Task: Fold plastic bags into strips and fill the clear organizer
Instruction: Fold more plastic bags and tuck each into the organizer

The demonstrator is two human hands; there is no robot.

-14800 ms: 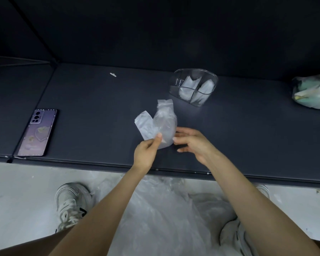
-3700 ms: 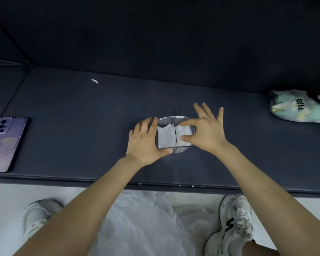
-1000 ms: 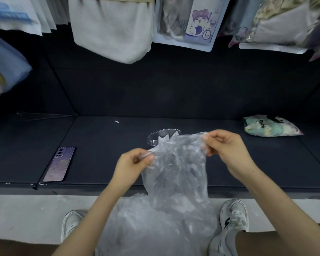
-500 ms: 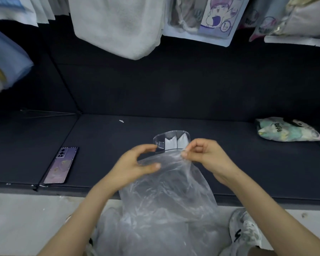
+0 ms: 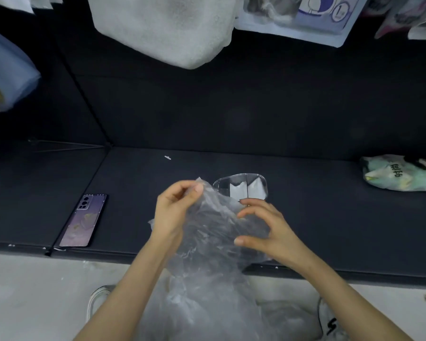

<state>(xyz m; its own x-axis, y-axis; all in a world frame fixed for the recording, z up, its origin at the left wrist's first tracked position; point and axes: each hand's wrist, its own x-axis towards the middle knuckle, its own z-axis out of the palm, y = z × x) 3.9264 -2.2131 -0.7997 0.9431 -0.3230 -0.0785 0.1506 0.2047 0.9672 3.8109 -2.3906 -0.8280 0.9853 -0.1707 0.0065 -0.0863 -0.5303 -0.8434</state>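
A crumpled clear plastic bag [image 5: 212,232] hangs over the front of the dark shelf [image 5: 330,222], between my hands. My left hand [image 5: 175,210] pinches its upper left edge. My right hand [image 5: 266,230] is on the bag's right side with fingers curved and spread; its grip is not plain. Just behind them stands the clear organizer [image 5: 241,187] with two folded white strips [image 5: 246,190] in its compartments. More clear plastic bags [image 5: 207,311] are heaped on the floor below.
A purple phone [image 5: 83,221] lies at the shelf's front left. A printed green packet [image 5: 401,173] sits at the far right. A white scrap [image 5: 167,157] lies near the back. White fabric [image 5: 167,28] and packaged goods hang overhead. Sneakers [image 5: 330,321] stand on the pale floor.
The bag has come lower and nearer the shelf front. My right hand dropped from the top edge to the bag's right side and spread its fingers; my left hand kept its pinch.
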